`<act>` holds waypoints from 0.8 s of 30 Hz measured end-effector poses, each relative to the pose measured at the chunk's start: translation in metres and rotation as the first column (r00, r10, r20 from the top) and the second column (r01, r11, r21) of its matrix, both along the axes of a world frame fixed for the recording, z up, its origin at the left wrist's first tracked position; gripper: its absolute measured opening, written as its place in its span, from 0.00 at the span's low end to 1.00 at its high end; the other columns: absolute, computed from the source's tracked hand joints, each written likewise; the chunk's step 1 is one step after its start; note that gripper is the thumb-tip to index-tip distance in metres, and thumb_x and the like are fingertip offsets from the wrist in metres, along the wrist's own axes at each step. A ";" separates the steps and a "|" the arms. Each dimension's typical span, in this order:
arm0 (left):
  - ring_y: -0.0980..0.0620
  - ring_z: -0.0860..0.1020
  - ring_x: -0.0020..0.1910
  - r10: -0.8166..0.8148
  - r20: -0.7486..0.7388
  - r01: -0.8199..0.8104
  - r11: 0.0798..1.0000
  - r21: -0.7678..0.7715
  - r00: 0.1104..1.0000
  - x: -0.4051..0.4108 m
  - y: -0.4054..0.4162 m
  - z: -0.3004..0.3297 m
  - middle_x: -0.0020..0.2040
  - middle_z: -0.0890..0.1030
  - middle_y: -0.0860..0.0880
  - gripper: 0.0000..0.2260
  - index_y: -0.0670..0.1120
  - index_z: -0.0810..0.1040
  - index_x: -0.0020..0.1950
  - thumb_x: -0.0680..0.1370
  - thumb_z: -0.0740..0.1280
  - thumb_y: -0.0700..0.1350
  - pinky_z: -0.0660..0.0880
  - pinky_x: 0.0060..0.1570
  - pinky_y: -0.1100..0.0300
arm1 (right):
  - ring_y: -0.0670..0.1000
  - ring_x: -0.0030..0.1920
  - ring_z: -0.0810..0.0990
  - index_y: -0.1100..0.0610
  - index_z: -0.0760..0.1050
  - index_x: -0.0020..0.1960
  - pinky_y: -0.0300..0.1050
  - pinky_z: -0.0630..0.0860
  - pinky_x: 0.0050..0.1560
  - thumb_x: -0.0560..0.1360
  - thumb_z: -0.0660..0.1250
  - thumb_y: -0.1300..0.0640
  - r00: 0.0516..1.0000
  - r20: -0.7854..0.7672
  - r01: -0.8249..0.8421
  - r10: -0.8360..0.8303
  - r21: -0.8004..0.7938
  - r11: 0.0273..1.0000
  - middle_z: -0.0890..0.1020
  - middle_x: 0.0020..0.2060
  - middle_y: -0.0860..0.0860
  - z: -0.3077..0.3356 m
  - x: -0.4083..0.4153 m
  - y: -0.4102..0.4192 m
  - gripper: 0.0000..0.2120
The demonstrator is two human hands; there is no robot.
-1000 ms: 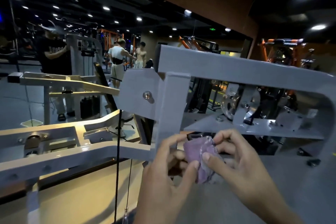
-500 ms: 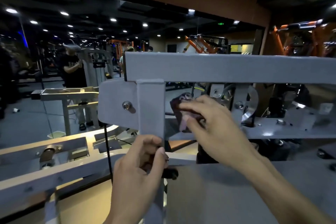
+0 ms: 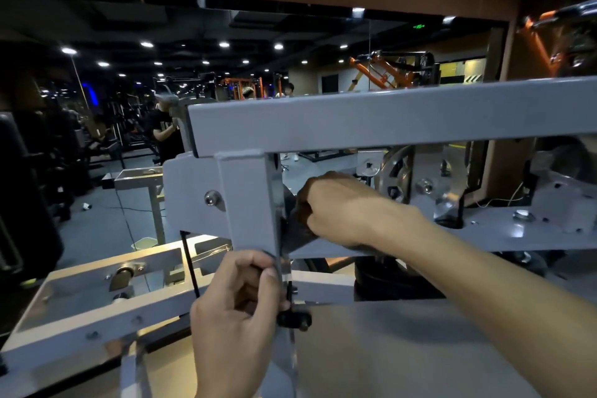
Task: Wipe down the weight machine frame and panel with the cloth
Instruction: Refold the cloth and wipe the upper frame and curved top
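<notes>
The right hand is bunched around the dark cloth, a soft, light rag best held wadded in the fingers, pressing it against the inner face of the grey upright, which the left hand grips just below.

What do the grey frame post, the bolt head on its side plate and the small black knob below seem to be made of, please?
Frame post: looks like steel tube painted matte grey; flat faces, squared edges, a weld seam at the top joint.
Bolt head: bare, shiny metal, probably plated steel; it glints.
Black knob: dull black, likely plastic or rubber; too small to be sure.
</notes>
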State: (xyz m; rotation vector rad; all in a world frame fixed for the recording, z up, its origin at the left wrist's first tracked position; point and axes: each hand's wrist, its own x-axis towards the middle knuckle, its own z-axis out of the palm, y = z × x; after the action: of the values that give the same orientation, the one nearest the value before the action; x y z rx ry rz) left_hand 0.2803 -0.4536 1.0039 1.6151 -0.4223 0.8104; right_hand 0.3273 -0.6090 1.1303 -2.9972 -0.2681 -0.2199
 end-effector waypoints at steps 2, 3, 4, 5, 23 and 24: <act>0.47 0.82 0.30 0.022 -0.013 -0.022 0.999 -0.026 1.000 -0.001 -0.002 0.000 0.32 0.81 0.44 0.05 0.55 0.78 0.46 0.74 0.66 0.54 0.81 0.35 0.47 | 0.58 0.41 0.74 0.55 0.63 0.39 0.47 0.70 0.41 0.80 0.61 0.61 0.999 0.039 0.027 -0.022 -0.134 0.991 0.71 0.37 0.50 -0.001 -0.013 -0.005 0.13; 0.47 0.82 0.30 0.033 -0.016 -0.033 0.999 -0.028 0.999 -0.001 -0.004 0.000 0.32 0.81 0.44 0.06 0.55 0.78 0.47 0.74 0.66 0.55 0.81 0.36 0.46 | 0.58 0.41 0.73 0.56 0.64 0.41 0.47 0.69 0.41 0.81 0.61 0.61 0.997 0.079 0.033 -0.017 -0.205 0.978 0.71 0.39 0.50 0.000 -0.022 -0.008 0.11; 0.47 0.82 0.31 0.040 -0.012 -0.041 0.999 -0.016 0.999 -0.002 -0.004 0.000 0.33 0.81 0.44 0.04 0.56 0.78 0.47 0.75 0.67 0.54 0.81 0.37 0.46 | 0.57 0.43 0.72 0.55 0.67 0.46 0.47 0.69 0.42 0.81 0.62 0.61 0.994 0.104 0.049 -0.021 -0.274 0.960 0.72 0.42 0.52 -0.001 -0.030 -0.010 0.06; 0.48 0.82 0.31 0.046 -0.014 -0.046 0.999 -0.003 0.999 -0.003 -0.005 0.000 0.33 0.81 0.45 0.02 0.56 0.78 0.47 0.77 0.69 0.52 0.81 0.38 0.47 | 0.57 0.46 0.72 0.54 0.70 0.52 0.47 0.68 0.44 0.81 0.61 0.61 0.994 0.109 0.051 -0.017 -0.319 0.946 0.73 0.46 0.54 0.001 -0.039 -0.012 0.02; 0.53 0.82 0.39 0.158 -0.049 -0.145 0.969 0.199 0.986 -0.011 -0.022 -0.006 0.37 0.82 0.56 0.13 0.60 0.76 0.48 0.79 0.69 0.40 0.74 0.34 0.68 | 0.58 0.44 0.73 0.54 0.64 0.43 0.49 0.65 0.40 0.82 0.58 0.58 0.959 0.280 -0.012 0.051 -0.140 0.990 0.64 0.36 0.49 -0.017 -0.068 -0.036 0.09; 0.53 0.82 0.39 0.151 -0.058 -0.137 0.972 0.190 0.987 -0.011 -0.023 -0.006 0.37 0.82 0.56 0.14 0.62 0.76 0.48 0.79 0.69 0.40 0.75 0.35 0.67 | 0.58 0.45 0.74 0.55 0.67 0.47 0.49 0.66 0.41 0.82 0.58 0.59 0.955 0.289 -0.047 0.072 -0.094 0.994 0.67 0.39 0.49 -0.018 -0.067 -0.035 0.05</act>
State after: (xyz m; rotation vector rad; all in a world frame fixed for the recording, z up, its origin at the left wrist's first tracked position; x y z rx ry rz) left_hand 0.2695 -0.4763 0.9976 1.8600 -0.3401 0.8383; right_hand 0.2603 -0.6438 1.1118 -3.0271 -0.4060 -0.6646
